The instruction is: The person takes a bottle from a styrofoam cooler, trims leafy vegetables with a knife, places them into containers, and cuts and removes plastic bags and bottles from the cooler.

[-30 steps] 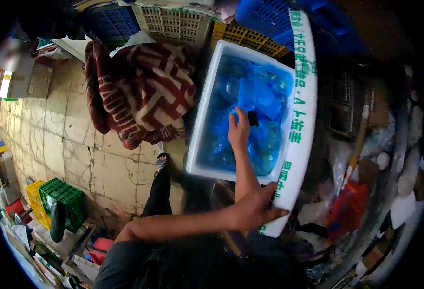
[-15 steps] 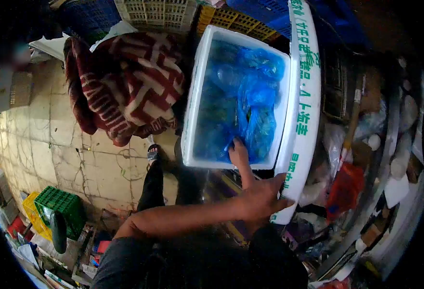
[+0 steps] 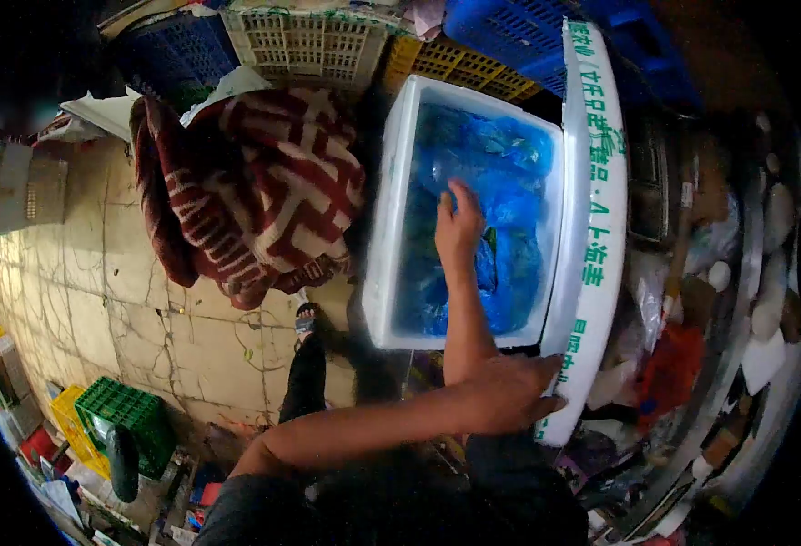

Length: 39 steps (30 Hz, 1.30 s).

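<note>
A white foam box [image 3: 387,227] holds a crumpled blue plastic bag [image 3: 518,209], and something green and dark shows through the film. My right hand [image 3: 459,227] reaches into the box over the bag, thumb and fingers apart; nothing shows between them. Crossing over my right arm, my left hand [image 3: 505,396] grips the lower end of a white foam lid [image 3: 587,246] with green printed characters. The lid stands on edge along the box's right side.
A red and cream patterned blanket [image 3: 264,191] is heaped left of the box. Plastic crates, a cream one [image 3: 309,45] among them, line the back. A green crate [image 3: 136,419] stands lower left. Clutter with a red bag [image 3: 673,359] lies at right.
My right hand has moved farther over the box from its near edge, and its fingers have parted. The blue film is spread wider. My left hand stays on the lid.
</note>
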Available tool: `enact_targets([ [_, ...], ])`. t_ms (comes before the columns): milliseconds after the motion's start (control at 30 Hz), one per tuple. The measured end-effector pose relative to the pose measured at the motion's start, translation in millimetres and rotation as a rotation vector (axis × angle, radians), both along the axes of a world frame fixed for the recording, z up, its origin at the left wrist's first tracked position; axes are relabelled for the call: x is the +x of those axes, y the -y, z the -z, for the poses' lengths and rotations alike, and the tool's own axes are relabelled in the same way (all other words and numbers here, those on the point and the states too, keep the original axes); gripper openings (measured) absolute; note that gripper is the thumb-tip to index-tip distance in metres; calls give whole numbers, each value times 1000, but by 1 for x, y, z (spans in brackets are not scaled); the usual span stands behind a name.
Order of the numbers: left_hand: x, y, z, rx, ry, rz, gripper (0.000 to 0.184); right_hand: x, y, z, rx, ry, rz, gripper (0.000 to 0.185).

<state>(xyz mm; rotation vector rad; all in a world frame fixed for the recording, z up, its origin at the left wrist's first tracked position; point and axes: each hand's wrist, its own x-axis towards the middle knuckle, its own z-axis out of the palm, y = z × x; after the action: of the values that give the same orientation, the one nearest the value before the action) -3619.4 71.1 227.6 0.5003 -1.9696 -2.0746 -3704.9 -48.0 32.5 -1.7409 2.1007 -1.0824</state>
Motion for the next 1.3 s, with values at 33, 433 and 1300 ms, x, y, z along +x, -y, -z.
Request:
enact_targets([
  [33,-1,-3,10,-83,-79,-53,48,-4,22,27,37,-83,-46,28],
  [433,104,-15,90,52,79,-673,32,-26,96,75,640,-956,-288,35],
  [1300,241,-69,87,233,489,-761,33,-47,4,-163,-142,100,155,35],
])
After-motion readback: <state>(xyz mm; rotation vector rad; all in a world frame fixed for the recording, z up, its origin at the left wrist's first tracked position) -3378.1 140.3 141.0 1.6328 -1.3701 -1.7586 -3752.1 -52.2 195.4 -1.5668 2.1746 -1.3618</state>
